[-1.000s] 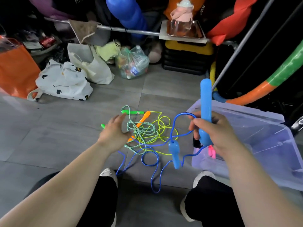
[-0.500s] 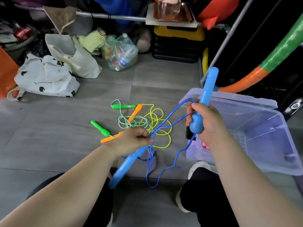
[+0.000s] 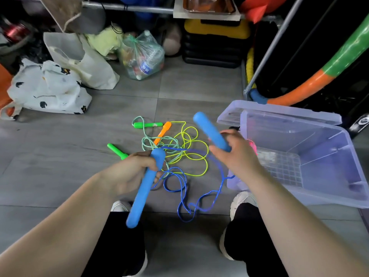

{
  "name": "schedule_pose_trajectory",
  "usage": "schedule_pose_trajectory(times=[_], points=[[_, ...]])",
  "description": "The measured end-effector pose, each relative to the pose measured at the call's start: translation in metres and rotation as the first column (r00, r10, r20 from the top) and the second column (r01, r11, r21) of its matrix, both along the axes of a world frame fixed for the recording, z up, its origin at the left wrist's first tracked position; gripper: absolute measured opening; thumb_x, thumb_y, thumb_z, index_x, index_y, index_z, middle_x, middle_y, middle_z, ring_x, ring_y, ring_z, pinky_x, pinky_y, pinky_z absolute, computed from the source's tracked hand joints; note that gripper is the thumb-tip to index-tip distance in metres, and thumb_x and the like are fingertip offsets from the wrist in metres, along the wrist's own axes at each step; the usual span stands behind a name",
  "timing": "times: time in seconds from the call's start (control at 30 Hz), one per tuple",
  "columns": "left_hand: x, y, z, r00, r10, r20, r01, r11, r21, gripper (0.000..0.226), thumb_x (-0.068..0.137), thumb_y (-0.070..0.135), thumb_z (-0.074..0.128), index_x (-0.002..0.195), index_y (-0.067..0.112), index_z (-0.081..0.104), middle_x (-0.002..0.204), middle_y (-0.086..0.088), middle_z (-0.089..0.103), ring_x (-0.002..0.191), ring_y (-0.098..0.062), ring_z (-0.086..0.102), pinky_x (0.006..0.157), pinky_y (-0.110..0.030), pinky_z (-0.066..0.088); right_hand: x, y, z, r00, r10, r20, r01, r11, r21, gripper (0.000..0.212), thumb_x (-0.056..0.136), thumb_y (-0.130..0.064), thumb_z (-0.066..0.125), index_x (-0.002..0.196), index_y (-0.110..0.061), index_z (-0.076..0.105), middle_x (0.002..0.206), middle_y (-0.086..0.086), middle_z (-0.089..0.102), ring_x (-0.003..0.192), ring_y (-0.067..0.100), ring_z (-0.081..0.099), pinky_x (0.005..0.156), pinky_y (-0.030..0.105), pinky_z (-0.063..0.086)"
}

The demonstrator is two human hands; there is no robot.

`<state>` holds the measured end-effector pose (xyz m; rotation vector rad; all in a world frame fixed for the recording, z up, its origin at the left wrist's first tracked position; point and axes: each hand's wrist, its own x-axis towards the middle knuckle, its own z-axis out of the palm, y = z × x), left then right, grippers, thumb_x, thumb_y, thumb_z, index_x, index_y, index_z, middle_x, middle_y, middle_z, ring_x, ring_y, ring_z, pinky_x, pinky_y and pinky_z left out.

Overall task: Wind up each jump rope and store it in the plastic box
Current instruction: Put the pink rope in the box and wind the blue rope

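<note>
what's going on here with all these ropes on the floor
A person is sorting jump ropes on a tiled floor. The left hand grips one blue handle and the right hand grips the other blue handle. The blue cord hangs loose between them, not yet wound. A green rope and a yellow rope lie tangled on the floor. The clear plastic box sits open at the right.

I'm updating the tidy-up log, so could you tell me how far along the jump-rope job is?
Done: only something pink shows in the plastic box. In hand: left hand and right hand each grip a blue handle, blue cord unwound on the floor. Left: green rope and yellow rope, tangled there.
</note>
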<state>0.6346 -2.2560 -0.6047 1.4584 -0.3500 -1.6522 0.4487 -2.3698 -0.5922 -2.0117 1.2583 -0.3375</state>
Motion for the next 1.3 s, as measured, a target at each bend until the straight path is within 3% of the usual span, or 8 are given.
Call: schedule_pose_trajectory(times=[0.1,0.23,0.47,0.57,0.7,0.93,1.03,1.3], points=[[0.000,-0.007,-0.005,0.998,0.059,0.023,-0.058,0.997,-0.042,0.041,0.060,-0.010,0.054,0.098,0.005,0.051,0.069,-0.008,0.052,0.044,-0.009,0.056,0.047,-0.017,0.048,0.007,0.008,-0.007,0.919,0.299,-0.259,-0.329,0.941,-0.082,0.043,0.084,-0.037,0.053,0.123,-0.020,0.053,0.112,0.000,0.052,0.103,0.021,0.053,0.081,0.027,0.036],[0.002,-0.015,-0.006,0.988,0.139,0.064,-0.138,0.990,-0.033,0.027,0.085,0.001,0.051,0.109,0.014,0.053,0.083,-0.002,0.059,0.047,-0.007,0.060,0.045,-0.016,0.050,0.013,0.012,-0.009,0.841,0.450,-0.301,-0.514,0.838,-0.184,0.051,0.071,-0.040,0.044,0.116,-0.023,0.061,0.098,0.008,0.061,0.098,0.028,0.057,0.079,0.032,0.041],[-0.002,-0.013,-0.006,0.947,-0.201,0.250,0.195,0.980,0.047,0.008,0.081,0.033,0.060,0.087,0.027,0.060,0.059,0.016,0.067,0.048,0.004,0.059,0.044,-0.014,0.045,0.025,0.020,-0.007,0.702,0.550,-0.454,-0.647,0.758,-0.083,0.041,0.085,-0.040,0.052,0.124,-0.029,0.049,0.116,-0.004,0.052,0.111,0.017,0.049,0.074,0.026,0.033],[-0.003,-0.009,-0.006,0.921,-0.324,0.217,0.322,0.946,0.043,0.038,0.060,0.028,0.067,0.096,0.032,0.053,0.065,0.016,0.067,0.049,0.003,0.059,0.045,-0.014,0.044,0.022,0.020,-0.008,0.772,0.499,-0.393,-0.578,0.809,-0.109,0.043,0.079,-0.041,0.059,0.116,-0.023,0.047,0.113,-0.008,0.057,0.106,0.016,0.052,0.069,0.025,0.029],[-0.008,-0.009,-0.001,0.925,-0.348,0.152,0.355,0.935,-0.017,0.032,0.059,0.017,0.058,0.091,0.024,0.056,0.053,0.012,0.066,0.042,-0.001,0.056,0.040,-0.014,0.043,0.019,0.020,-0.004,0.824,0.457,-0.334,-0.505,0.861,-0.067,0.049,0.071,-0.043,0.068,0.108,-0.020,0.045,0.089,-0.014,0.048,0.082,0.016,0.048,0.065,0.026,0.028],[-0.003,-0.011,-0.001,0.966,-0.211,0.152,0.221,0.974,-0.050,0.023,0.057,0.016,0.056,0.080,0.015,0.060,0.046,0.005,0.062,0.038,-0.004,0.054,0.036,-0.013,0.040,-0.003,-0.005,-0.004,0.962,0.268,0.054,-0.267,0.881,0.390,0.039,0.070,-0.013,0.073,0.089,-0.035,0.046,0.097,-0.012,0.052,0.080,0.013,0.050,0.084,0.030,0.045],[-0.003,-0.010,-0.004,0.970,-0.209,0.125,0.218,0.974,-0.061,0.023,0.058,0.017,0.057,0.081,0.015,0.061,0.051,0.005,0.065,0.043,-0.004,0.058,0.041,-0.015,0.046,-0.010,-0.012,-0.003,0.967,0.182,0.179,-0.249,0.828,0.503,0.033,0.075,0.002,0.065,0.084,-0.026,0.049,0.094,-0.003,0.055,0.077,0.012,0.052,0.073,0.013,0.045],[-0.015,-0.013,-0.005,0.962,-0.230,0.147,0.235,0.972,-0.019,0.011,0.091,0.024,0.044,0.089,0.019,0.052,0.064,-0.001,0.065,0.044,-0.009,0.062,0.044,-0.019,0.050,0.005,0.002,-0.005,0.945,0.243,0.219,-0.311,0.873,0.376,0.036,0.071,-0.006,0.071,0.079,-0.036,0.052,0.082,-0.013,0.057,0.078,0.010,0.052,0.070,0.010,0.042]])
